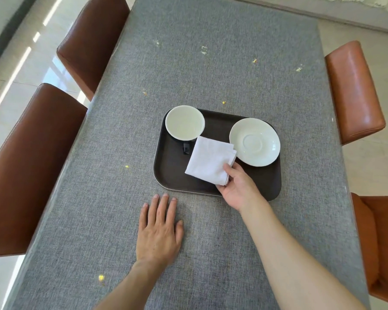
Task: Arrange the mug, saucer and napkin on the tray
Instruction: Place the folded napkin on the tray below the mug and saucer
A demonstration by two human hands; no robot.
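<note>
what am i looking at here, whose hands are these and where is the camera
There is no machine here: a person wears one camera on the head, looking down at their own two bare hands. A grey cloth-covered table holds a dark brown rectangular tray. On the tray stand a mug with a white inside and black handle, a round white saucer, and between them a folded white napkin. The right hand pinches the napkin's near corner. The left hand lies flat on the table, holding nothing. Brown leather chairs stand around.
</note>
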